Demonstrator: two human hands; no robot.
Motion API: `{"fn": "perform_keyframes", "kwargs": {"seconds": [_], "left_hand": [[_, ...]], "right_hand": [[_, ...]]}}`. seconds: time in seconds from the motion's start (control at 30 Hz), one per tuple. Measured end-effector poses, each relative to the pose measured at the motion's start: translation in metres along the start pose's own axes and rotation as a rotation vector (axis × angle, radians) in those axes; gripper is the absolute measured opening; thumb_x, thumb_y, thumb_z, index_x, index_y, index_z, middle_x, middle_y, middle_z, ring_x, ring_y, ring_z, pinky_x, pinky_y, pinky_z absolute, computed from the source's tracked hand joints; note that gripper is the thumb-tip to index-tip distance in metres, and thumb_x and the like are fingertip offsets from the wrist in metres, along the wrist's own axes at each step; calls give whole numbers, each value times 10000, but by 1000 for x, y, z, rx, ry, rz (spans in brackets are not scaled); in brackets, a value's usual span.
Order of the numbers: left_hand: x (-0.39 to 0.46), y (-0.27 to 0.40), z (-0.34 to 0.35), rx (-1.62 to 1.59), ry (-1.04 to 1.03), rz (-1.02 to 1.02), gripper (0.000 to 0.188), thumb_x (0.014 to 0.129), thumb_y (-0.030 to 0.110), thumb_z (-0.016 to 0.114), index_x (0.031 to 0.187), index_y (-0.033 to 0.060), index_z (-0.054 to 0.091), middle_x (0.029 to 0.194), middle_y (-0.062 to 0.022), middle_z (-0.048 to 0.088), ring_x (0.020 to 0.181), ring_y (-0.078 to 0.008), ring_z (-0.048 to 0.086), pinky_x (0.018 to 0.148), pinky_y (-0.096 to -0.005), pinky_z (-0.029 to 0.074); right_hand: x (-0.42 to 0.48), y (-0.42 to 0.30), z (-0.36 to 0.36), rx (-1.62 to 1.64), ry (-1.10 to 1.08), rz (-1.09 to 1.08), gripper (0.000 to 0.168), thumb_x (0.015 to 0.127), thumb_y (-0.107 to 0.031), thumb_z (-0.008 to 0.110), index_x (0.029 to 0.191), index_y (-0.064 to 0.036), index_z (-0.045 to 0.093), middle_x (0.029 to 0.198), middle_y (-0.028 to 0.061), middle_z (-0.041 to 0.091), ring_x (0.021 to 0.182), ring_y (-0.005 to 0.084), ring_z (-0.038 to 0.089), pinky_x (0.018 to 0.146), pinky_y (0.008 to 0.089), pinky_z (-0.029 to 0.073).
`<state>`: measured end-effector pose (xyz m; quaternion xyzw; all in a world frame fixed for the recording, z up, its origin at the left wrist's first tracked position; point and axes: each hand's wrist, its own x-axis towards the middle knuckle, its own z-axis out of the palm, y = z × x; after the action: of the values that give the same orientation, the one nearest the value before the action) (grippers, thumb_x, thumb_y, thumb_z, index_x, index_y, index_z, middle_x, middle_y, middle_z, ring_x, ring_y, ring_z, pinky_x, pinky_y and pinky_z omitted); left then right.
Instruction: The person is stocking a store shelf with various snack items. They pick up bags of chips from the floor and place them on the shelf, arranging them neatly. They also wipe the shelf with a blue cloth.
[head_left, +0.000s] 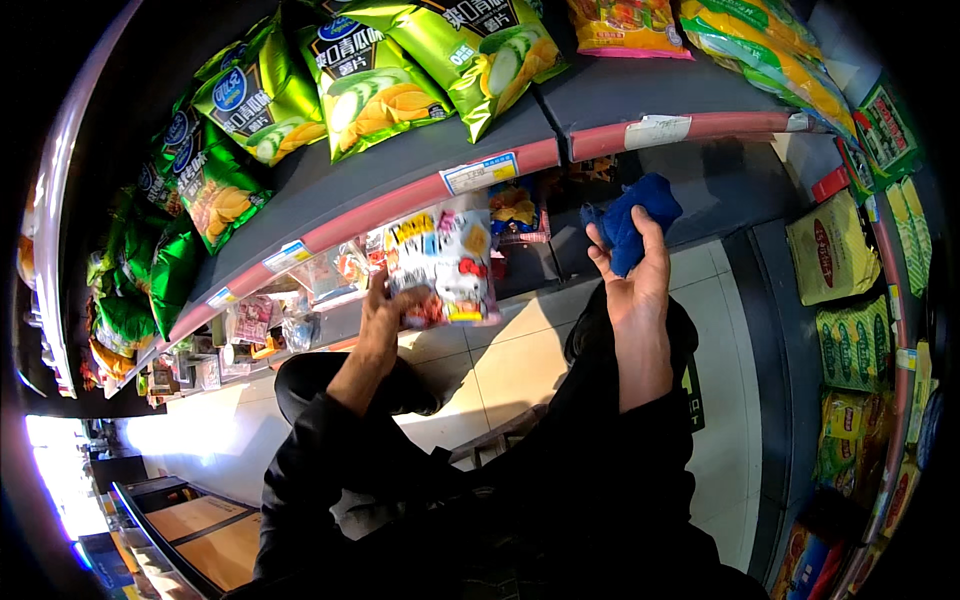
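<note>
My left hand (381, 319) grips the lower left side of a white printed snack bag (448, 259) with colourful pictures and lettering. The bag is slightly blurred and hangs just in front of the shelf edge, over the tiled floor. A crumpled dark blue cloth (646, 210) is in my right hand (636, 289), pinched between thumb and fingers. That hand is raised with its palm side toward me, in front of the lower shelf (709, 184). The bag and the cloth are apart.
Green potato chip bags (382, 97) line the upper shelf, whose red edge strip (375, 229) carries price tags. Small packaged goods (255, 322) fill the lower left shelf. Packaged boxes (832, 247) stand on shelves at right. Below are a tiled floor (517, 360) and cardboard boxes (202, 525).
</note>
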<state>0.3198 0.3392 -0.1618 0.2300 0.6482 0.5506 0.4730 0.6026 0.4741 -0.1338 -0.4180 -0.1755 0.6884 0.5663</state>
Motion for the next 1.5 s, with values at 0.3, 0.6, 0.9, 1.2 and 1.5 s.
{"fn": "perform_keyframes", "kwargs": {"seconds": [0.3,0.6,0.9,1.2,1.5], "left_hand": [[105,-3,-16,249,8,227,475,875,246,647,1273,-1,564,1131,-128,675,1053,-235,642,915,-359,507],[191,-49,-41,418,220,218,406,904,339,665,1182,44,642,1121,-123,675,1095,-242,619,923,-379,479],[199,-59,-45,774,252,530,396,959,348,591,1218,50,629,1225,-166,647,1199,-292,574,997,-392,441],[50,-10,4,537,81,500,352,856,47,666,1178,-36,550,1061,-137,672,946,-270,632,869,-379,501],[-119,230,37,413,-49,1245,345,925,5,631,1257,-20,542,1154,-151,659,1037,-195,643,893,-318,513]], "right_hand": [[3,-2,0,-11,5,24,633,852,-401,715,1266,17,480,1046,122,609,905,252,687,744,360,532],[0,0,6,-60,-40,-19,600,844,-400,711,1202,37,511,1012,128,617,888,244,695,718,348,542],[6,3,5,-59,-40,-3,517,863,-365,706,1163,15,526,984,115,628,855,229,702,690,325,557],[7,0,-3,-28,-103,14,520,848,-386,722,1213,-80,513,997,65,621,823,205,691,690,349,519],[-7,13,6,-48,-131,87,507,823,-399,718,1180,-77,555,1013,68,621,829,212,680,728,350,503]]}}
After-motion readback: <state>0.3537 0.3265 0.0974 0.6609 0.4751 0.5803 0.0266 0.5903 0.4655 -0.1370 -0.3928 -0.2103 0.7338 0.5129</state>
